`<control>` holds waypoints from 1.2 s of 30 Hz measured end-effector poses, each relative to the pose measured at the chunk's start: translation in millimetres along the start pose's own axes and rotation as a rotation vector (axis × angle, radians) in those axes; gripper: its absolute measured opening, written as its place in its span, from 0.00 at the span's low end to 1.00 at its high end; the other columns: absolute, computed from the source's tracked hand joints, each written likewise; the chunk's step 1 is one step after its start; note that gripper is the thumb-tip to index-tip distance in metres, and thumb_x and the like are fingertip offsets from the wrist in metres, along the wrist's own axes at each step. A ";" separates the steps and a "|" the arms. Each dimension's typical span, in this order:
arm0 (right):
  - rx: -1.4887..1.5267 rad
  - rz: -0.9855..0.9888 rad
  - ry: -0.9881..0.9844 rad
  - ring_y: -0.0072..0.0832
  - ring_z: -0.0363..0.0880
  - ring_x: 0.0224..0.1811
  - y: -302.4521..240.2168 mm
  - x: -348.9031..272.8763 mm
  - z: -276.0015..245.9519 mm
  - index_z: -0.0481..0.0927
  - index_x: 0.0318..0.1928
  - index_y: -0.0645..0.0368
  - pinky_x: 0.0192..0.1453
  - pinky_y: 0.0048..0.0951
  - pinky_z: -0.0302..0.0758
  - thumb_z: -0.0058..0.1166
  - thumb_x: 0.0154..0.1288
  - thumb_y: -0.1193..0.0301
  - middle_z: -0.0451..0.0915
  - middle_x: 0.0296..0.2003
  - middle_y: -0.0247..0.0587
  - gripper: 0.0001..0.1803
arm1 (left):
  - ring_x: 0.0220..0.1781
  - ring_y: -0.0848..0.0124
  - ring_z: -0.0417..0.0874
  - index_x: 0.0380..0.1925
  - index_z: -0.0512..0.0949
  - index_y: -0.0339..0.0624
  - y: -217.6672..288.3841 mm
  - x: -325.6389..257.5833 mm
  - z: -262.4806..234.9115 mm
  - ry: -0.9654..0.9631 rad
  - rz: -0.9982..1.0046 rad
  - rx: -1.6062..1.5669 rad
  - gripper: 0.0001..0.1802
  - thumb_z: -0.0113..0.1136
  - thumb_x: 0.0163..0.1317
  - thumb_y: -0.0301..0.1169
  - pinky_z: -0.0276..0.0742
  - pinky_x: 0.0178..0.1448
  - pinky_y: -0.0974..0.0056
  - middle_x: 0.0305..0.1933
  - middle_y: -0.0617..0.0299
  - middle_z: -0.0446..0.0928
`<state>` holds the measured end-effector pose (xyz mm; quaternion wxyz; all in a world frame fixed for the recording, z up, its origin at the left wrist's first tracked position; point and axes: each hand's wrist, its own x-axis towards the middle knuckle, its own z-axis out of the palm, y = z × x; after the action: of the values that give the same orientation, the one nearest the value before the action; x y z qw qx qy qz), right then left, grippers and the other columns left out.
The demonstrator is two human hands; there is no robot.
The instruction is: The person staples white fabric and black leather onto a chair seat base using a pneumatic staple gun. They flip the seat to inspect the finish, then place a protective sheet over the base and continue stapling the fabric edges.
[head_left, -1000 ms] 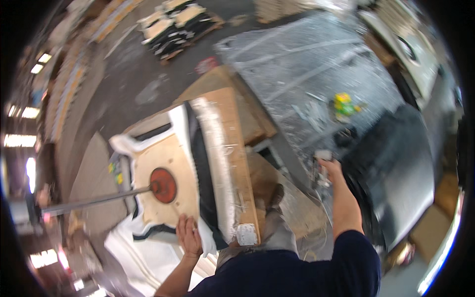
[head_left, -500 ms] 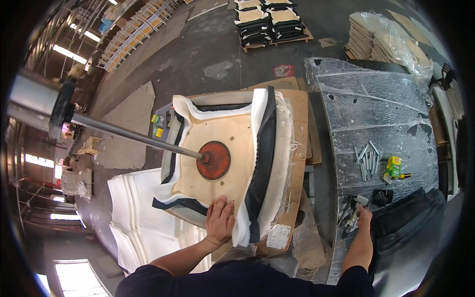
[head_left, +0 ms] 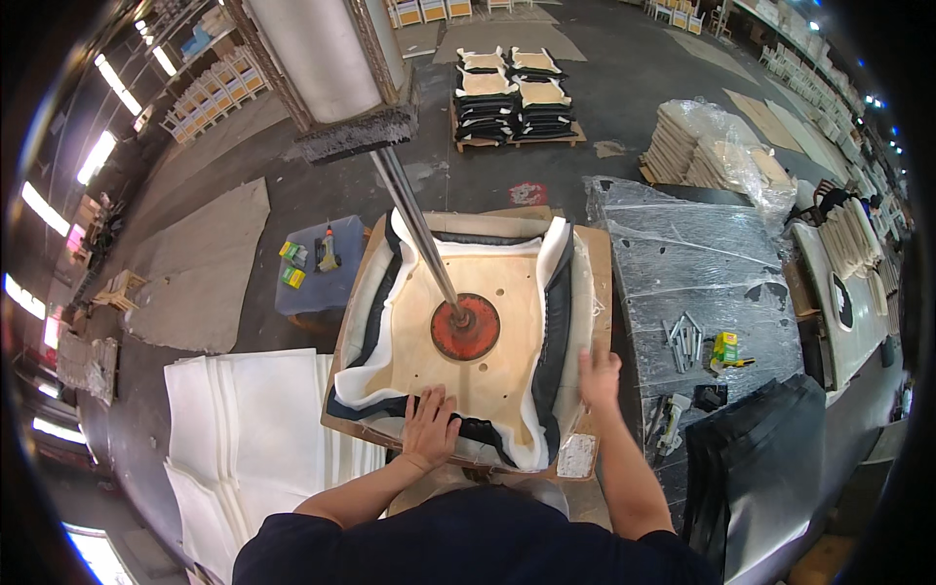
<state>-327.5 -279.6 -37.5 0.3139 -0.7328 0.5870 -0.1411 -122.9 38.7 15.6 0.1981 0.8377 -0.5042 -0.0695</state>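
A seat panel of pale plywood (head_left: 409,331) lies under a red round press pad (head_left: 466,328) on a metal rod (head_left: 414,224). White padding (head_left: 543,380) and a black cover (head_left: 558,322) stand up around its edges. My left hand (head_left: 429,426) lies with spread fingers on the near edge, over the black cover and the wood. Beside the right edge, my right hand (head_left: 599,376) is empty, its fingers apart and pointing away from me. A staple gun (head_left: 673,423) rests on the plastic-wrapped surface at right, away from both hands.
White padding sheets (head_left: 263,409) are stacked at left. Black cover sheets (head_left: 756,458) lie at right, near metal staple strips (head_left: 684,341) and a green-yellow box (head_left: 724,347). A second tool (head_left: 328,252) sits on a small stand at left. Finished-looking seats (head_left: 512,93) are piled on a pallet.
My right hand has left the staple gun on the right surface and moved left to the seat's edge. My left hand stays on the near edge. The view has shifted.
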 end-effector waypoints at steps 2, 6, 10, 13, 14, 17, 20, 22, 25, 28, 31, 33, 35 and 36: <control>-0.041 0.066 -0.009 0.66 0.62 0.82 -33.1 -26.9 22.5 0.73 0.83 0.41 0.84 0.64 0.63 0.54 0.77 0.30 0.58 0.82 0.68 0.45 | 0.84 0.43 0.71 0.70 0.80 0.50 -12.5 -15.1 -7.0 0.010 -0.012 0.045 0.27 0.61 0.75 0.44 0.55 0.87 0.30 0.80 0.52 0.75; 0.037 0.049 0.017 0.66 0.62 0.82 -33.8 -31.3 18.2 0.75 0.82 0.40 0.83 0.65 0.63 0.56 0.75 0.29 0.59 0.81 0.67 0.45 | 0.84 0.43 0.71 0.71 0.80 0.49 -16.4 -17.0 -5.1 0.026 -0.013 0.025 0.28 0.61 0.75 0.45 0.56 0.87 0.31 0.80 0.51 0.75; 0.042 0.010 0.037 0.67 0.62 0.82 -29.4 -29.7 18.1 0.78 0.80 0.44 0.84 0.63 0.64 0.55 0.75 0.28 0.59 0.81 0.69 0.46 | 0.83 0.44 0.72 0.68 0.81 0.48 -13.2 -16.5 -8.7 0.035 0.006 0.035 0.25 0.62 0.75 0.44 0.59 0.86 0.31 0.80 0.51 0.75; 0.042 -0.007 0.037 0.67 0.61 0.83 -29.9 -25.9 19.1 0.78 0.80 0.44 0.84 0.63 0.63 0.54 0.76 0.28 0.58 0.81 0.70 0.46 | 0.83 0.44 0.73 0.67 0.82 0.48 -11.5 -16.7 -9.3 0.044 0.002 0.041 0.25 0.62 0.75 0.44 0.60 0.86 0.31 0.80 0.51 0.76; 0.042 0.003 0.030 0.67 0.60 0.84 -29.6 -26.4 19.5 0.79 0.79 0.45 0.84 0.63 0.62 0.54 0.76 0.29 0.58 0.82 0.71 0.45 | 0.83 0.43 0.73 0.67 0.82 0.49 -10.6 -17.6 -9.6 0.043 -0.004 0.035 0.24 0.62 0.75 0.44 0.61 0.86 0.31 0.80 0.51 0.76; 0.050 -0.004 0.029 0.67 0.60 0.84 -31.4 -28.1 23.1 0.78 0.79 0.45 0.84 0.62 0.62 0.54 0.77 0.29 0.58 0.82 0.71 0.45 | 0.83 0.43 0.73 0.66 0.83 0.49 -12.4 -22.4 -9.8 0.051 -0.016 0.039 0.24 0.62 0.75 0.44 0.63 0.85 0.31 0.79 0.51 0.76; 0.046 -0.018 0.032 0.67 0.62 0.83 -30.3 -23.4 21.4 0.77 0.80 0.45 0.84 0.62 0.63 0.54 0.77 0.30 0.58 0.82 0.71 0.44 | 0.83 0.43 0.73 0.65 0.84 0.49 -9.2 -20.4 -7.1 0.072 -0.012 0.036 0.23 0.63 0.75 0.44 0.64 0.85 0.31 0.79 0.51 0.77; 0.057 -0.021 0.032 0.67 0.63 0.82 -29.2 -22.4 20.6 0.77 0.80 0.44 0.84 0.62 0.63 0.54 0.77 0.30 0.59 0.81 0.71 0.44 | 0.83 0.44 0.73 0.65 0.84 0.50 -7.8 -20.8 -7.2 0.081 -0.014 0.028 0.23 0.63 0.74 0.44 0.64 0.85 0.31 0.79 0.51 0.77; 0.042 -0.031 0.048 0.68 0.65 0.81 -26.5 -21.7 19.9 0.77 0.80 0.44 0.84 0.61 0.63 0.54 0.78 0.30 0.60 0.80 0.72 0.44 | 0.83 0.45 0.73 0.65 0.84 0.50 -6.1 -22.1 -6.3 0.104 -0.011 0.012 0.23 0.64 0.74 0.44 0.64 0.85 0.31 0.79 0.52 0.77; 0.052 -0.051 0.052 0.68 0.66 0.80 -27.3 -23.4 21.0 0.77 0.80 0.45 0.83 0.60 0.64 0.55 0.78 0.31 0.62 0.79 0.74 0.43 | 0.83 0.46 0.74 0.64 0.84 0.51 -7.5 -22.8 -5.0 0.142 -0.002 0.032 0.23 0.65 0.73 0.43 0.64 0.85 0.32 0.78 0.54 0.77; 0.091 -0.077 0.056 0.67 0.66 0.80 -29.8 -23.5 22.4 0.77 0.80 0.46 0.84 0.58 0.64 0.57 0.78 0.32 0.64 0.77 0.76 0.43 | 0.83 0.47 0.74 0.64 0.84 0.51 -9.1 -24.5 -5.2 0.147 -0.015 0.037 0.23 0.66 0.72 0.42 0.64 0.84 0.32 0.78 0.55 0.77; 0.105 -0.095 0.067 0.67 0.67 0.80 -29.8 -20.5 21.8 0.78 0.79 0.47 0.84 0.56 0.65 0.58 0.77 0.33 0.65 0.76 0.76 0.43 | 0.81 0.47 0.76 0.62 0.85 0.51 -7.1 -23.7 -5.0 0.181 -0.017 0.029 0.21 0.67 0.70 0.40 0.66 0.83 0.33 0.76 0.56 0.79; 0.103 -0.111 0.085 0.67 0.68 0.79 -27.0 -16.2 17.8 0.77 0.79 0.48 0.83 0.55 0.66 0.59 0.77 0.34 0.66 0.76 0.77 0.42 | 0.79 0.48 0.78 0.61 0.85 0.50 -2.9 -20.0 -4.6 0.212 -0.005 0.002 0.20 0.68 0.70 0.38 0.67 0.82 0.34 0.75 0.56 0.79; 0.106 -0.108 0.074 0.67 0.69 0.78 -29.5 -16.8 19.5 0.77 0.79 0.48 0.83 0.55 0.67 0.59 0.78 0.34 0.66 0.76 0.77 0.43 | 0.78 0.48 0.78 0.60 0.85 0.51 -3.6 -22.3 -5.5 0.221 -0.007 -0.006 0.20 0.68 0.70 0.37 0.68 0.82 0.35 0.75 0.57 0.80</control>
<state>-298.1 -254.6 -31.2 0.3225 -0.7400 0.5495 -0.2157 -128.9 61.1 17.3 0.2548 0.8415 -0.4760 0.0210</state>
